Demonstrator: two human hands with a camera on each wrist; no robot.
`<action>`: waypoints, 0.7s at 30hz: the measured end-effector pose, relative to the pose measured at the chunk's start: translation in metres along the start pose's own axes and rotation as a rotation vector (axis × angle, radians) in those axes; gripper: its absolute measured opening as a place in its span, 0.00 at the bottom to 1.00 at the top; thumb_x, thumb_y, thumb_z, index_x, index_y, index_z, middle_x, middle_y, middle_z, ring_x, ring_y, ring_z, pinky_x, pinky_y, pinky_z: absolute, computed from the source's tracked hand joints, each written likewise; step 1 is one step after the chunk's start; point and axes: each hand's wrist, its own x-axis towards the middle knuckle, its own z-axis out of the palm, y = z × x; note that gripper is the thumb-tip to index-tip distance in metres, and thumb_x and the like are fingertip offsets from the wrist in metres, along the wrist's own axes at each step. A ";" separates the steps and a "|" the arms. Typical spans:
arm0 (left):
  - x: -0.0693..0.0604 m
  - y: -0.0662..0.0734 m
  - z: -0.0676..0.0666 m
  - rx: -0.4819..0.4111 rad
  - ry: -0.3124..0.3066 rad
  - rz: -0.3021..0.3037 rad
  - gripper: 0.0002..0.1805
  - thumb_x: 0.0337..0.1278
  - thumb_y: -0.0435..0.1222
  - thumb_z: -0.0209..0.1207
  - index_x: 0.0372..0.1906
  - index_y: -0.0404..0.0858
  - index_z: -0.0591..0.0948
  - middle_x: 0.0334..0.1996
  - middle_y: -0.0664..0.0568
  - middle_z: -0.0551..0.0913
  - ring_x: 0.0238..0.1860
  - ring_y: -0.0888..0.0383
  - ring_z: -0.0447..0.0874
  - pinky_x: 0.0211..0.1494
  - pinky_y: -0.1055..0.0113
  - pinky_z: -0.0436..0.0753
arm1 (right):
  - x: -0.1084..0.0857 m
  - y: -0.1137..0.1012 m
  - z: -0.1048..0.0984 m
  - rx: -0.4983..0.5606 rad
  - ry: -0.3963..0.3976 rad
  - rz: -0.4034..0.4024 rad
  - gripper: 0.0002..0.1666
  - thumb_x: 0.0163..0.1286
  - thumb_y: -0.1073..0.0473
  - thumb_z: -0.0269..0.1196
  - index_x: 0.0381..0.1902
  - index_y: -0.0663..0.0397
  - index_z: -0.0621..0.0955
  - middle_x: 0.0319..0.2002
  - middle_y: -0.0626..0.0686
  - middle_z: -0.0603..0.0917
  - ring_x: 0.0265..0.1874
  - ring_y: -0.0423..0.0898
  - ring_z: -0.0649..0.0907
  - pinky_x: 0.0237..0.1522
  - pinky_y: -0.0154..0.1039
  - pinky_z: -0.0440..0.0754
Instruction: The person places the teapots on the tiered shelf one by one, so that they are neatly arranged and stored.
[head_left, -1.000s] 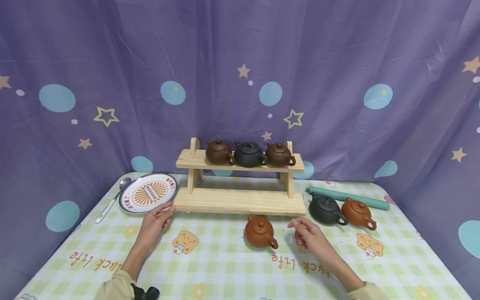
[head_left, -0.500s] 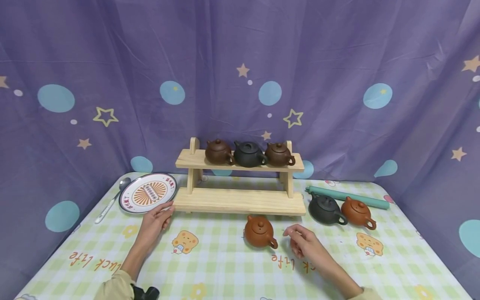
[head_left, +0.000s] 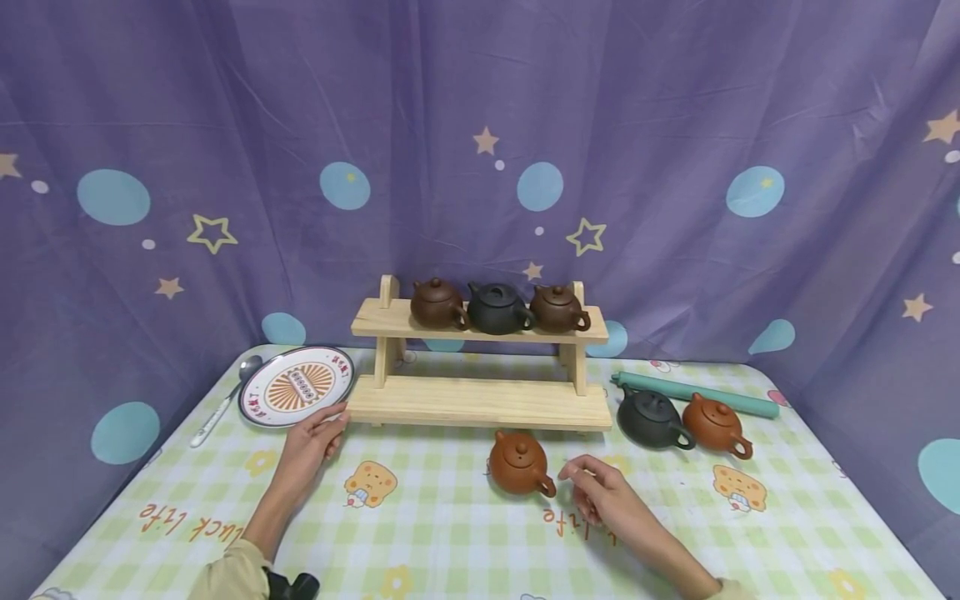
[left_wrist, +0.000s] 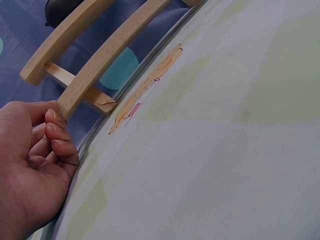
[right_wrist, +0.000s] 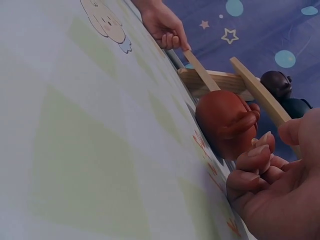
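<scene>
At the left end of the lower board of a two-tier wooden shelf (head_left: 480, 402), my left hand (head_left: 303, 450) grips the front corner, its other fingers curled, as the left wrist view shows. An orange-brown teapot (head_left: 517, 463) sits on the tablecloth in front of the shelf, its handle turned to the right. My right hand (head_left: 603, 496) is just right of that handle, apart from it, with loosely bent fingers and nothing held. On the upper board stand a brown teapot (head_left: 437, 305), a black teapot (head_left: 498, 309) and another brown teapot (head_left: 557, 309) at the right.
Right of the shelf sit a black teapot (head_left: 651, 419) and an orange-brown teapot (head_left: 715, 423), before a green roll (head_left: 738, 403). To the left lie a patterned plate (head_left: 258, 392) and a spoon (head_left: 217, 417). A purple curtain (head_left: 480, 100) hangs behind the table.
My right hand has moved left and slightly toward me, from beside the shelf's right end to near the orange-brown teapot's handle. My left hand and the shelf have stayed put.
</scene>
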 end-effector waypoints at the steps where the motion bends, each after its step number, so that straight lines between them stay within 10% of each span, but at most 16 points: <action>1: 0.000 0.000 0.000 0.001 0.000 -0.003 0.25 0.79 0.37 0.55 0.72 0.30 0.70 0.29 0.56 0.79 0.27 0.66 0.70 0.28 0.75 0.71 | 0.000 0.000 0.000 -0.001 0.000 0.000 0.20 0.85 0.54 0.51 0.53 0.70 0.76 0.22 0.49 0.72 0.19 0.39 0.68 0.22 0.31 0.69; 21: 0.000 0.000 -0.001 -0.001 -0.001 -0.007 0.25 0.79 0.37 0.55 0.72 0.30 0.70 0.29 0.56 0.79 0.27 0.66 0.70 0.28 0.75 0.72 | 0.000 -0.001 0.009 0.013 -0.067 -0.017 0.21 0.85 0.51 0.52 0.53 0.67 0.76 0.20 0.50 0.71 0.17 0.40 0.68 0.21 0.33 0.69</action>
